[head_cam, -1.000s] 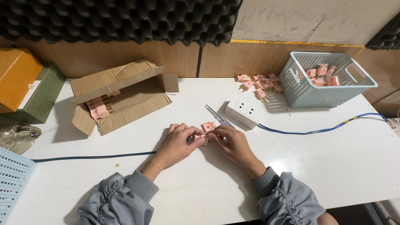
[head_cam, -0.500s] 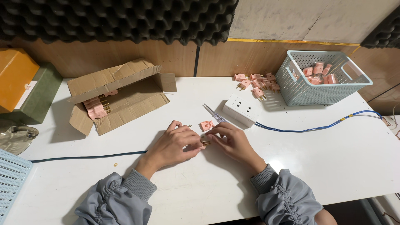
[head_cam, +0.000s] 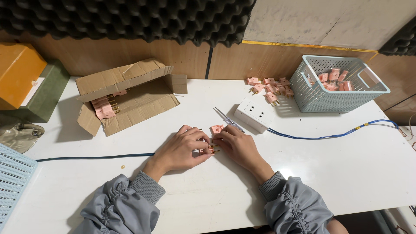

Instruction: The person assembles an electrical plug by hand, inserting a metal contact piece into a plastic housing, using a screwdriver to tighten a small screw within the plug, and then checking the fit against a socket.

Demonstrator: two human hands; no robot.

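We're working both hands together at the middle of the white table [head_cam: 329, 173]: left hand [head_cam: 184, 147] and right hand [head_cam: 236, 145] are meeting fingertip to fingertip, both pinching a small plug part with brass prongs [head_cam: 212, 149] between them, just above the tabletop. Another pink plug piece [head_cam: 216, 128] is lying just beyond the fingers, touching neither hand as far as we can tell. A screwdriver [head_cam: 227, 120] is lying at an angle beside it, next to a white socket block [head_cam: 254, 115] trailing a blue cable [head_cam: 329, 134] to the right. A dark cable [head_cam: 95, 156] is running in from the left toward the left hand. Loose pink plugs [head_cam: 268, 86] are sitting near the wall beside a light blue basket [head_cam: 368, 93] holding more. An open cardboard box [head_cam: 130, 97] with pink plugs inside is lying far left
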